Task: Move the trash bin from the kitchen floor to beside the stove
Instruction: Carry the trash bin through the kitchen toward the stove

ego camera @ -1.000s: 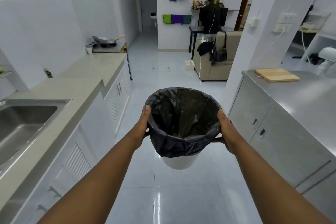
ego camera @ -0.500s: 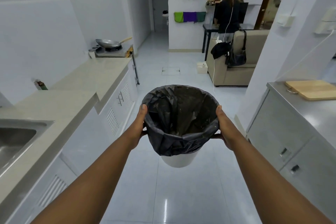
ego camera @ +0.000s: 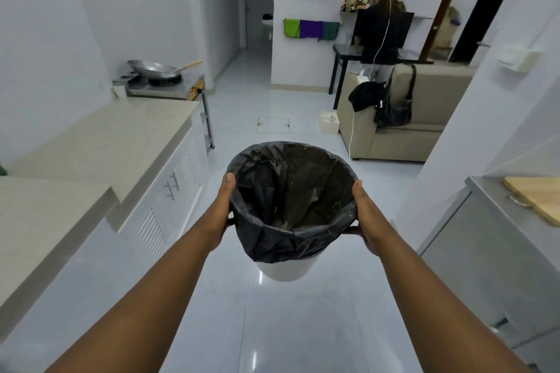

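Note:
I hold a white trash bin [ego camera: 288, 270] lined with a black bag [ego camera: 291, 191] in the air above the tiled floor, at the middle of the view. My left hand [ego camera: 222, 209] grips its left rim and my right hand [ego camera: 365, 215] grips its right rim. The bin stays upright and looks empty. The stove [ego camera: 160, 86], with a metal wok [ego camera: 153, 68] on it, stands on a low stand at the far end of the left counter, well ahead and to the left of the bin.
A beige counter [ego camera: 100, 142] with white cabinets runs along the left. A steel counter [ego camera: 491, 191] with a wooden board [ego camera: 536, 197] is on the right. Ahead are a beige sofa [ego camera: 424, 118], a small white box [ego camera: 330, 123] on the floor, and a person [ego camera: 377, 36] at a desk.
I have walked forward with the bin. The sink has dropped out of view on the left, and the stove and sofa are nearer. Both hands keep the same grip.

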Demonstrator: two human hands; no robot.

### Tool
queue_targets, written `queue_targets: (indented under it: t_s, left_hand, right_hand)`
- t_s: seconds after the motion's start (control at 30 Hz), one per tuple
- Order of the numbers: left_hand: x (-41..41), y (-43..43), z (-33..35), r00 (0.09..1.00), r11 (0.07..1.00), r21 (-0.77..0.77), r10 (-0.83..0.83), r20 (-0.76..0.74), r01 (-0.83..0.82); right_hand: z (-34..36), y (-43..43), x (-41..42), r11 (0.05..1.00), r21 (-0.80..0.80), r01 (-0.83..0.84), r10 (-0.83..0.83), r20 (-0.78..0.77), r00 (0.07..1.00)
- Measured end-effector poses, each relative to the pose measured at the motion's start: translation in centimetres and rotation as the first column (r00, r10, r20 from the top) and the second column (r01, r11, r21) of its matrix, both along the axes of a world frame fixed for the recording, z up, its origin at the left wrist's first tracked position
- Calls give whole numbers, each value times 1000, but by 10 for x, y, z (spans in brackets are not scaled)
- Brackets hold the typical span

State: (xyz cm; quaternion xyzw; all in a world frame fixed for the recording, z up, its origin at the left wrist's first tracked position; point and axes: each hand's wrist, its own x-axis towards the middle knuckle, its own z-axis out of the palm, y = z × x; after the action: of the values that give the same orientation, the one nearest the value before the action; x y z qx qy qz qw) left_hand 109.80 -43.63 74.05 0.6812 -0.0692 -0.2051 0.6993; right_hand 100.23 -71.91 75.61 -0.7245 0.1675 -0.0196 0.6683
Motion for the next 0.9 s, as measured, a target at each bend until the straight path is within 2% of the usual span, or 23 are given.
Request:
queue_targets:
  t_s: [0.2,0.43,0.67,0.9]
  left_hand:
    - [125,-27,8,999,999,12,-49,-11,49]
    - [247,-69,8,997,997,24,-73,-37,74]
    - [372,-124,-1,999,999,50,-20,-33,21]
    - [483,-187,5,998,996,55,70,-4,-70]
  right_hand:
    - [5,-22,110,998,-42,48,-48,-10,999]
    - [-2,-57,228,994,-4,111,-111,-39,993]
    - [-14,-122,369,998,34,45,-45,-18,999]
    - [3,-188,500,1000,28,-13,13,-12,1000]
